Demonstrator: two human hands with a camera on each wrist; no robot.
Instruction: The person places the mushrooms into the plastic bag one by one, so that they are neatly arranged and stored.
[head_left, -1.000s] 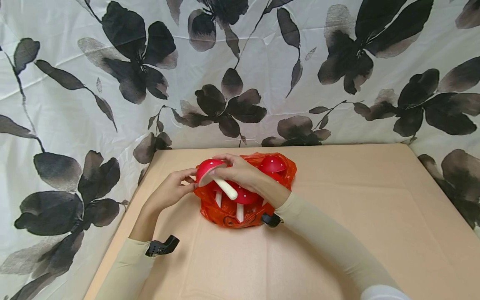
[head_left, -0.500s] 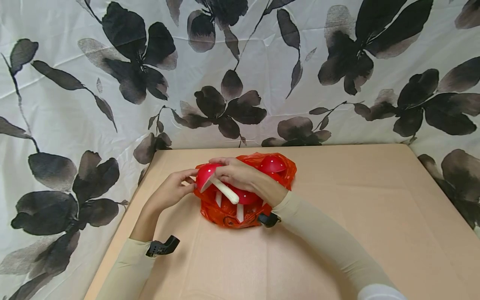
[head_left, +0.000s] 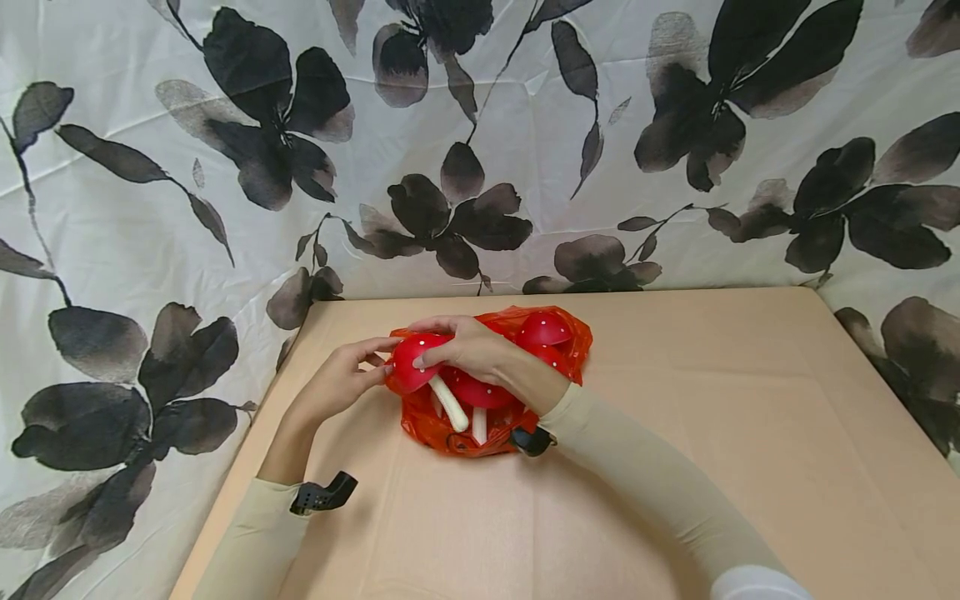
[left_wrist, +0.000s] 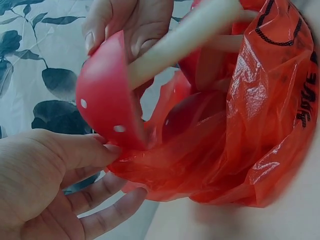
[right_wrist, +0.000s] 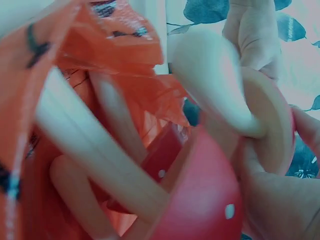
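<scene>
With thumb and fingers my right hand [head_left: 472, 350] grips a toy mushroom [head_left: 411, 363] by its red, white-dotted cap. The cream stem [left_wrist: 185, 42] sticks out from the cap, over the bag's mouth in the left wrist view. At the left rim of an orange-red plastic bag [head_left: 438, 440], my left hand [head_left: 333, 387] pinches the film, close against the held cap. More mushrooms lie in the bag, among them a red cap [right_wrist: 205, 200] and a pale stem [right_wrist: 95, 135] in the right wrist view. The right hand hides part of the bag.
The bag stands on a light tan table [head_left: 712, 417], near its back edge. Behind hangs a white cloth [head_left: 562, 192] with dark flowers. Black wrist cameras sit on the left wrist [head_left: 324, 493] and right wrist [head_left: 532, 442].
The held mushroom has turned, its stem swinging to point more downward and its cap top now facing the head camera. My right hand has shifted slightly left. The left hand stays at the rim.
</scene>
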